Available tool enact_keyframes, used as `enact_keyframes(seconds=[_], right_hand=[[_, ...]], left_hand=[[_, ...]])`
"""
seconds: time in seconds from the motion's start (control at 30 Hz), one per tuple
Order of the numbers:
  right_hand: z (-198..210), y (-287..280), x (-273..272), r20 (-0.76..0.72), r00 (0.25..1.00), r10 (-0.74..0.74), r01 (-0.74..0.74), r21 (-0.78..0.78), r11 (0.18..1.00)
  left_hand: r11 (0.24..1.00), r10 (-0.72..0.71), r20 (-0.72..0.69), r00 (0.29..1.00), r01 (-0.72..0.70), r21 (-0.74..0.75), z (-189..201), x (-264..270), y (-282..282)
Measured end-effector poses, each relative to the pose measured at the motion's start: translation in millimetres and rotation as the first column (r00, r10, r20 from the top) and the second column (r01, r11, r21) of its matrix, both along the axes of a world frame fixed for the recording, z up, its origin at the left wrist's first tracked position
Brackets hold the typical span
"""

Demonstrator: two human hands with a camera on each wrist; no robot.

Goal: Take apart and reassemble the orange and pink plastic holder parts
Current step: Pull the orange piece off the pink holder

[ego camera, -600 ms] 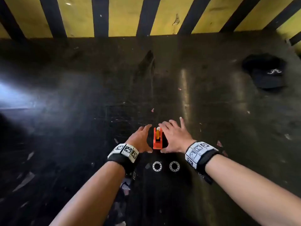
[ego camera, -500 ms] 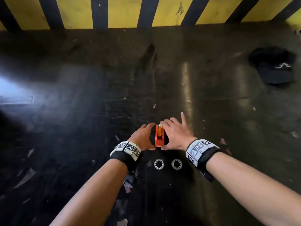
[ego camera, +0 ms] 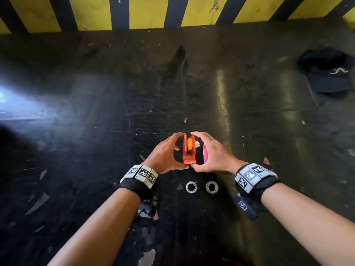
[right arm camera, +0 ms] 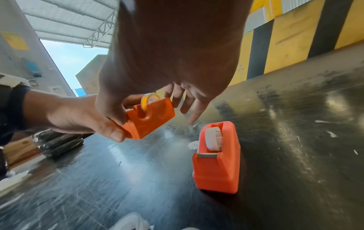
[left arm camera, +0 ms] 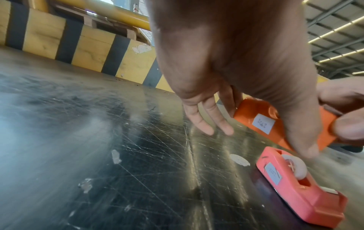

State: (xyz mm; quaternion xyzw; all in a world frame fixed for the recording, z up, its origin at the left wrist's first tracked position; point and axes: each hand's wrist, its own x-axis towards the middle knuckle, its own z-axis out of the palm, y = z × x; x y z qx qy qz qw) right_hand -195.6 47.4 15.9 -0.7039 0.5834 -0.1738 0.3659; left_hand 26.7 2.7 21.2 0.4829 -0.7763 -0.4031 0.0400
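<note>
The orange holder with a yellow tape roll hangs tilted just above the dark table, gripped from both sides. My left hand pinches its left side between thumb and fingers, beside a white label. From the right, my right hand pinches the same orange holder, thumb on its near end. The pink holder stands on the table under my right palm. It carries a white roll, and the pink holder is untouched.
Two white rings lie on the table near my wrists. A black cap sits at the far right. A yellow-and-black striped wall bounds the far edge. Dark wrapped bundles lie off to the left.
Both hands have closed on the orange holder and raised it off the table. The pink holder now shows beside my right hand.
</note>
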Motion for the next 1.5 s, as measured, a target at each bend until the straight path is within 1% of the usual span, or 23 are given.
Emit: enact_keyframes(seconds=[0.13,0.33,0.47,0.57,0.67,0.77,0.93,1.0,1.07,1.17,1.27,1.37,1.43,1.5], right_hand=[[-2,6,2,0.011,1.0,0.017,-0.018,0.089,0.996],[2,7,6,-0.023,0.998,0.062,-0.06,0.068,0.996],[4,9,12,0.025,0.997,0.072,-0.074,0.075,0.994],[6,11,13,0.022,0.996,0.082,-0.083,0.076,0.994],[6,14,11,0.019,0.995,0.097,-0.098,0.114,0.989],[6,14,9,0.03,0.994,0.105,-0.109,0.161,0.981],[7,12,9,0.007,0.992,0.124,-0.123,0.193,0.973],[7,10,1,-0.017,0.995,0.098,-0.092,0.193,0.977],[7,11,-13,-0.015,0.999,0.04,-0.036,0.192,0.981],[6,14,-27,-0.007,1.0,-0.002,0.003,0.177,0.984],[2,19,-22,0.011,1.0,-0.012,0.01,0.161,0.987],[-6,23,-16,0.019,1.0,0.009,-0.012,0.159,0.987],[-9,24,-15,0.021,0.999,0.035,-0.038,0.168,0.985],[-10,23,-16,0.018,0.999,0.043,-0.045,0.166,0.985]], left_hand=[[0.999,-0.024,-0.022,0.999,0.025,0.045,6,8,7],[0.996,-0.003,-0.051,0.999,0.007,0.094,10,22,16],[0.988,0.001,-0.07,0.998,0.01,0.155,15,27,18],[0.98,0.021,-0.084,0.996,-0.004,0.201,15,28,23],[0.963,0.055,-0.1,0.993,-0.026,0.269,12,26,30],[0.94,0.123,-0.145,0.982,-0.068,0.335,8,26,36],[0.93,0.169,-0.166,0.971,-0.101,0.353,4,27,43],[0.917,0.234,-0.171,0.957,-0.159,0.367,2,36,41],[0.922,0.271,-0.11,0.956,-0.225,0.316,-1,53,40],[0.957,0.257,0.067,0.964,-0.263,0.123,-12,70,46],[0.978,0.191,0.263,0.946,-0.207,0.035,-28,67,63],[0.989,0.141,0.429,0.892,-0.15,-0.013,-43,58,77],[0.989,0.15,0.465,0.872,-0.129,-0.077,-44,50,81],[0.979,0.135,0.444,0.886,-0.049,-0.2,-39,38,84]])
